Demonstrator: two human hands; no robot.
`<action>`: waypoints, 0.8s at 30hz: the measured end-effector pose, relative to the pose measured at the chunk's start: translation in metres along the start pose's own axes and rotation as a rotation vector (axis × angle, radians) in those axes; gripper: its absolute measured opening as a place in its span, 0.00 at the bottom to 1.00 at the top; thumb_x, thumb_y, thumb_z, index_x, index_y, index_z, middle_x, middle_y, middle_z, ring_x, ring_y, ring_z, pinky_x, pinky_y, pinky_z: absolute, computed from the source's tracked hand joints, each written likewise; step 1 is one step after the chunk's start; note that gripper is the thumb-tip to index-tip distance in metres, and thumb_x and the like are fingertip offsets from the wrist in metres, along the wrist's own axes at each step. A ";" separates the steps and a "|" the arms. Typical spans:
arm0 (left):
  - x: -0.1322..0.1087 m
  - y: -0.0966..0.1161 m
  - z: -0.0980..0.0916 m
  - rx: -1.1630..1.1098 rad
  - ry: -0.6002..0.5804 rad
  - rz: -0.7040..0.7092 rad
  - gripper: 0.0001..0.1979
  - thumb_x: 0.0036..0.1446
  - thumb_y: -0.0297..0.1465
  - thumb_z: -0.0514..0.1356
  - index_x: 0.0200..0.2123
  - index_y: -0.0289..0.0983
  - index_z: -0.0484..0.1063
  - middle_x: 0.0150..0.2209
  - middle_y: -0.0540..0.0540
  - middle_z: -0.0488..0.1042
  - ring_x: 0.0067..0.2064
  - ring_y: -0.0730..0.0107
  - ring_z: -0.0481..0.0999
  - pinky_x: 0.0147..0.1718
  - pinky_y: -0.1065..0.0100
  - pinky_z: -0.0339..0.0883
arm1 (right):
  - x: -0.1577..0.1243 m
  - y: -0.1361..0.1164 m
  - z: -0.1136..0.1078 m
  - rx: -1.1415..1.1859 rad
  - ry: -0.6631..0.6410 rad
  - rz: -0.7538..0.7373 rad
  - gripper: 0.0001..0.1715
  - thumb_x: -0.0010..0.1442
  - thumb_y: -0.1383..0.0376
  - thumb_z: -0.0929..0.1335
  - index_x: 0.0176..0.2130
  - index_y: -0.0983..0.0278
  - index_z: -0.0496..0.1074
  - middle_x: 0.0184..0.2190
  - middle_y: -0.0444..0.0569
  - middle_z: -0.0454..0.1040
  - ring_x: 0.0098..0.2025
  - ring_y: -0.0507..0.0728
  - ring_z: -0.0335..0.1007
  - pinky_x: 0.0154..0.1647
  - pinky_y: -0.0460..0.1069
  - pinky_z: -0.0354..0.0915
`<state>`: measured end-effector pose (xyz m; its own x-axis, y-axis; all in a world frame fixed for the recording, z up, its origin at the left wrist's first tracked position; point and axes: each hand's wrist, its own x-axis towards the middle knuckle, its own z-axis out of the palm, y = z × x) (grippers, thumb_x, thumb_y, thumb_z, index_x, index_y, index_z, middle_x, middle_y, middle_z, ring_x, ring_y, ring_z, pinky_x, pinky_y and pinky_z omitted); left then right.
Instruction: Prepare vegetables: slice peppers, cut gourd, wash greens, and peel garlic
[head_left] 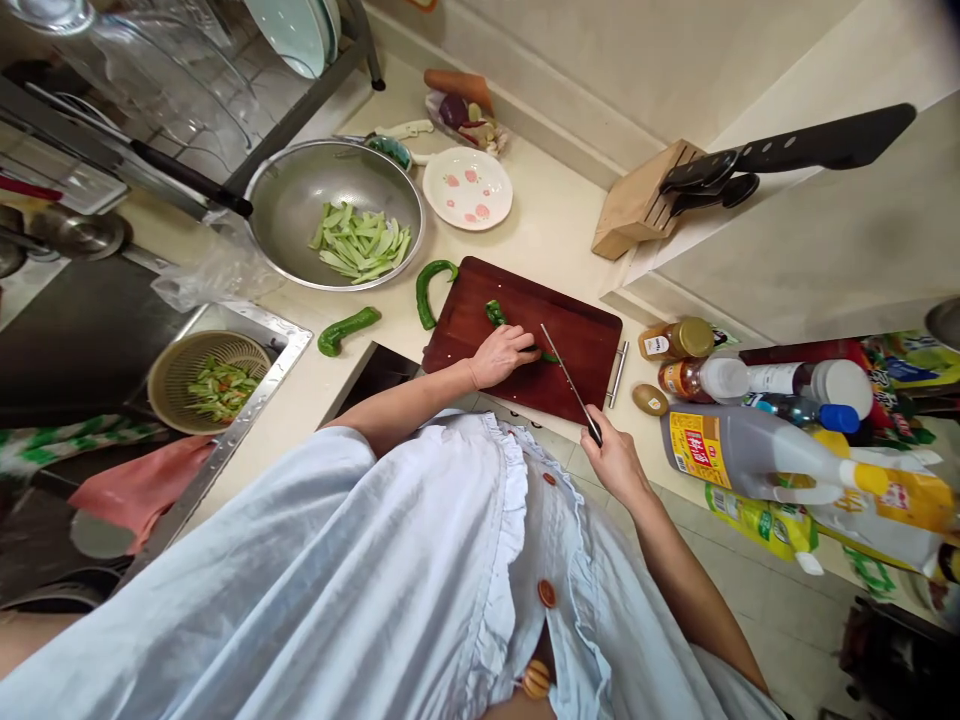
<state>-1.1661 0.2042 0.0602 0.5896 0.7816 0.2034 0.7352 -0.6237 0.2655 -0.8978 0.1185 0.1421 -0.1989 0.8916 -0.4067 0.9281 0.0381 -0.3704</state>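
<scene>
On the dark red cutting board [480, 290], my left hand [504, 356] is closed with curled fingers over a green pepper [550, 357], whose tip shows beyond the fingertips. Most of it is hidden under the hand. My right hand [616, 458] grips the black handle of a kitchen knife [568, 371]. The thin blade slants across the board, just right of the pepper tip. A second green pepper piece [495, 313] lies above my left hand. A curved green pepper [428, 292] rests at the board's left edge, and another pepper [349, 331] is on the counter.
A wok [285, 235] with sliced light-green vegetable and a strawberry-patterned plate [468, 189] stand behind the board. To the right are a knife block [637, 205], jars and a large bottle [712, 450]. A colander [169, 385] of cut greens sits in the sink [247, 385] at left.
</scene>
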 end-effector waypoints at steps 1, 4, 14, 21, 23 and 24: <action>0.000 0.002 0.002 0.005 0.011 -0.006 0.18 0.69 0.34 0.46 0.49 0.43 0.75 0.42 0.44 0.72 0.44 0.61 0.64 0.43 0.59 0.54 | 0.000 -0.001 0.000 -0.019 -0.015 -0.005 0.32 0.63 0.60 0.59 0.62 0.68 0.64 0.43 0.59 0.79 0.41 0.63 0.77 0.44 0.53 0.67; 0.001 0.007 0.008 -0.007 0.044 -0.056 0.18 0.69 0.33 0.47 0.50 0.45 0.76 0.46 0.44 0.72 0.45 0.61 0.64 0.44 0.58 0.53 | -0.004 -0.001 -0.001 -0.074 -0.038 -0.021 0.31 0.63 0.63 0.60 0.63 0.67 0.64 0.43 0.58 0.79 0.41 0.63 0.77 0.42 0.51 0.67; 0.004 0.012 0.014 -0.089 0.066 -0.141 0.19 0.69 0.34 0.46 0.45 0.42 0.78 0.39 0.44 0.73 0.40 0.62 0.65 0.43 0.60 0.55 | -0.012 0.006 0.002 -0.118 -0.063 -0.013 0.29 0.62 0.64 0.61 0.62 0.64 0.66 0.32 0.52 0.79 0.32 0.59 0.75 0.33 0.48 0.64; 0.003 0.013 0.015 -0.114 0.064 -0.202 0.19 0.69 0.35 0.47 0.43 0.41 0.79 0.37 0.45 0.73 0.39 0.63 0.66 0.41 0.62 0.57 | 0.005 -0.003 0.013 0.017 0.001 0.001 0.32 0.63 0.60 0.59 0.63 0.68 0.64 0.32 0.53 0.79 0.31 0.58 0.73 0.35 0.49 0.64; 0.003 0.013 0.014 -0.133 0.066 -0.209 0.19 0.69 0.35 0.47 0.42 0.41 0.79 0.37 0.45 0.73 0.39 0.63 0.67 0.41 0.62 0.57 | -0.005 -0.004 0.005 0.001 -0.003 -0.006 0.31 0.63 0.60 0.59 0.62 0.67 0.65 0.31 0.52 0.78 0.30 0.58 0.73 0.34 0.49 0.63; 0.004 0.013 0.013 -0.141 0.070 -0.214 0.20 0.69 0.35 0.47 0.41 0.41 0.79 0.37 0.45 0.74 0.39 0.63 0.67 0.41 0.62 0.57 | -0.010 -0.004 0.001 -0.016 -0.019 -0.013 0.31 0.63 0.61 0.59 0.62 0.66 0.65 0.30 0.51 0.78 0.30 0.58 0.73 0.33 0.48 0.62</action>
<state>-1.1497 0.1990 0.0518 0.3972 0.8975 0.1918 0.7841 -0.4405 0.4372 -0.8999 0.1086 0.1466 -0.2171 0.8823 -0.4176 0.9302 0.0572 -0.3626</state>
